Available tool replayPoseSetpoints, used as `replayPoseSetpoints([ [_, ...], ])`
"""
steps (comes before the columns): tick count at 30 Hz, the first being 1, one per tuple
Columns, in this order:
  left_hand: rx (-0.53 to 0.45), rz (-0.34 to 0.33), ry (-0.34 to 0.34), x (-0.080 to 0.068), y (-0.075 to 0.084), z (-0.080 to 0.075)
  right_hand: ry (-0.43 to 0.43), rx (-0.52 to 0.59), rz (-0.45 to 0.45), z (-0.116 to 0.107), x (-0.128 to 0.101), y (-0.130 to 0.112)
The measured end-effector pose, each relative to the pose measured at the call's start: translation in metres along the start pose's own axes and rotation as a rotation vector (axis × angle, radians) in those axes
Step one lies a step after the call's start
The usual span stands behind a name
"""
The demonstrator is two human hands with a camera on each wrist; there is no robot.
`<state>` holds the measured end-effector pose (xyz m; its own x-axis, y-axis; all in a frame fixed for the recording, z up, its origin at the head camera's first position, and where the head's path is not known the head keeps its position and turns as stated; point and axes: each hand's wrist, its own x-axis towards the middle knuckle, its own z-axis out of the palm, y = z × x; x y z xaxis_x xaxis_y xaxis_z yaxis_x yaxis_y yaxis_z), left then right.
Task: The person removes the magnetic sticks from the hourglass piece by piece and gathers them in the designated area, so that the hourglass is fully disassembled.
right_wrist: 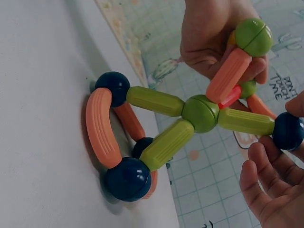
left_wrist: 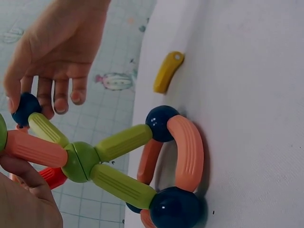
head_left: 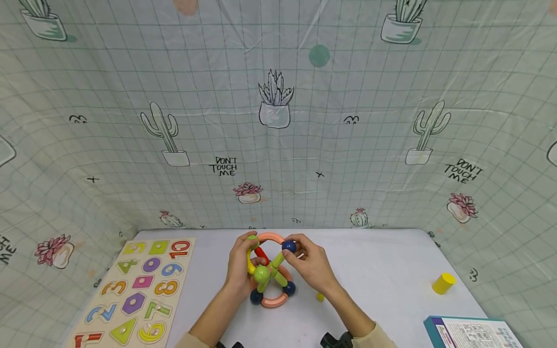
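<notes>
Both hands are on a magnetic rod-and-ball toy structure (head_left: 267, 273) standing in the middle of the white table (head_left: 383, 270), near the front edge. The left hand (head_left: 240, 265) is wrapped around the upper left side – fingers curled round the salmon and red rods up by the green ball at the top (right_wrist: 254, 36). The right hand (head_left: 310, 263) pinches a dark blue ball (head_left: 289, 246) at the upper right between thumb and fingertips, and that ball sits on the end of a green rod (right_wrist: 246, 121). All the green rods meet at a central green ball (right_wrist: 201, 113), and the base is a ring of curved salmon pieces (right_wrist: 99, 126) with dark blue balls resting on the table.

A loose yellow curved piece (left_wrist: 167, 71) lies on the table just right of the structure. Farther right there's a yellow cylinder (head_left: 443, 283), and a book (head_left: 472, 332) at the near right corner. A wooden number and shape puzzle board (head_left: 135, 292) lies on the left.
</notes>
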<state>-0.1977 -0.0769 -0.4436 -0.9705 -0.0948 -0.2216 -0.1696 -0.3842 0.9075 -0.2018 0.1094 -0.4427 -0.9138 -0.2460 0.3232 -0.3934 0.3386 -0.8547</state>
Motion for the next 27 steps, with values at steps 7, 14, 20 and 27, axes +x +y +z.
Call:
replayPoseSetpoints([
  [7, 0.039, -0.004, 0.034, 0.0, 0.003, 0.002, 0.017, 0.016, -0.013, 0.004, 0.002, 0.022],
  [14, 0.108, -0.005, 0.083, 0.003, 0.003, 0.004, 0.028, 0.014, -0.039, 0.004, 0.002, 0.023],
  [20, 0.174, 0.007, 0.084, 0.003, 0.005, 0.004, 0.032, 0.033, -0.086, 0.005, 0.003, 0.022],
  [27, 0.214, 0.018, 0.064, 0.002, 0.006, 0.004, 0.032, 0.062, -0.107, 0.005, 0.003, 0.023],
])
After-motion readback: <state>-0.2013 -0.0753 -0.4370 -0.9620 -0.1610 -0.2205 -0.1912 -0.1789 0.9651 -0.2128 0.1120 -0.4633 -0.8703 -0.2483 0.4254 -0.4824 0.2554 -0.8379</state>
